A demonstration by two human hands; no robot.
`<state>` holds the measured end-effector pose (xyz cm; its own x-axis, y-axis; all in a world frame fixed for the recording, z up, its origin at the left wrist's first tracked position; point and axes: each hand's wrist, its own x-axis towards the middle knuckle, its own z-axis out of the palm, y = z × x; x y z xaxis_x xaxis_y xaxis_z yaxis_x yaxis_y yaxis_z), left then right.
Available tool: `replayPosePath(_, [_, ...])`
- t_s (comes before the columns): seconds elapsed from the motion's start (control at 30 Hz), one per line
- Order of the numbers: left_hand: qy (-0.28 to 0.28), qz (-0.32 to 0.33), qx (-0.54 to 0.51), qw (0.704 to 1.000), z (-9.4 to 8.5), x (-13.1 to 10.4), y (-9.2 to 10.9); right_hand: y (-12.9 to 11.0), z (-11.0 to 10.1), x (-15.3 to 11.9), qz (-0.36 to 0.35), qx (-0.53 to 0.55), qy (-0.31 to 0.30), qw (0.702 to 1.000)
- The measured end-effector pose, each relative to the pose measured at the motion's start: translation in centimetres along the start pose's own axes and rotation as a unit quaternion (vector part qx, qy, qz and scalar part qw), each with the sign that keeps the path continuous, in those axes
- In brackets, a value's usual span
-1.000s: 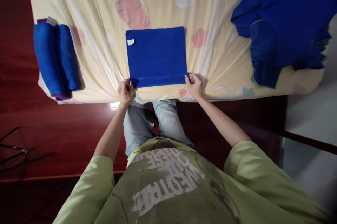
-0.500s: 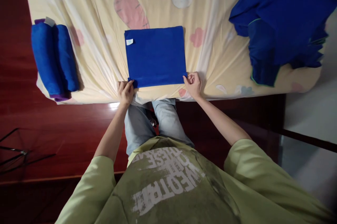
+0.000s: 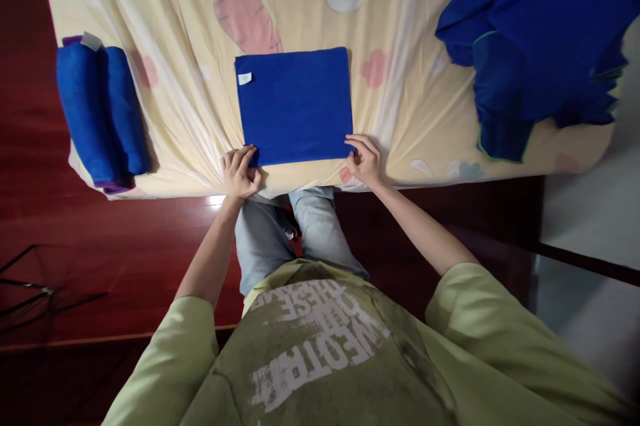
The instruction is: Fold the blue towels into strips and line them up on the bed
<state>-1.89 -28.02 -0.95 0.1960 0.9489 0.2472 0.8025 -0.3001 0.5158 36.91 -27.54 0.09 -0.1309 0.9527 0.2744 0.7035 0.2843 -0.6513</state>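
Note:
A folded blue cloth (image 3: 295, 106) lies flat near the front edge of the bed, with a small white tag at its upper left corner. My left hand (image 3: 241, 171) is at the cloth's lower left corner, its fingertips touching the corner and its thumb apart from them. At the lower right corner is my right hand (image 3: 364, 159), thumb and fingers apart, fingertips resting on the cloth's edge. Neither hand grips the cloth.
Two rolled blue cloths (image 3: 84, 106) with purple ends lie at the left of the bed. A loose heap of blue cloths (image 3: 540, 46) is on the right. The patterned bed sheet (image 3: 190, 26) has wrinkles. A black metal stand (image 3: 47, 291) is on the floor at lower left.
Both hands have loosened from the lower corners of the cloth, their thumbs drawing away from the fingers. The pinched corners now lie flatter.

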Motion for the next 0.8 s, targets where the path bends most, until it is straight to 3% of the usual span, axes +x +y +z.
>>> replayPosePath(0.27, [0.009, -0.044, -0.01, 0.999, 0.0, 0.3, 0.2, 0.0, -0.2, 0.2, -0.023, -0.018, -0.024, 0.999])
replayPosePath(0.57, [0.037, -0.05, -0.042, 0.997, -0.1, 0.8, 0.1, 0.2, 0.2, 0.2, 0.044, 0.037, 0.003, 0.998])
replayPosePath(0.8, [0.074, -0.059, -0.055, 0.994, 0.0, 0.5, -0.3, 1.1, 0.8, -0.2, 0.045, 0.043, 0.042, 0.997])
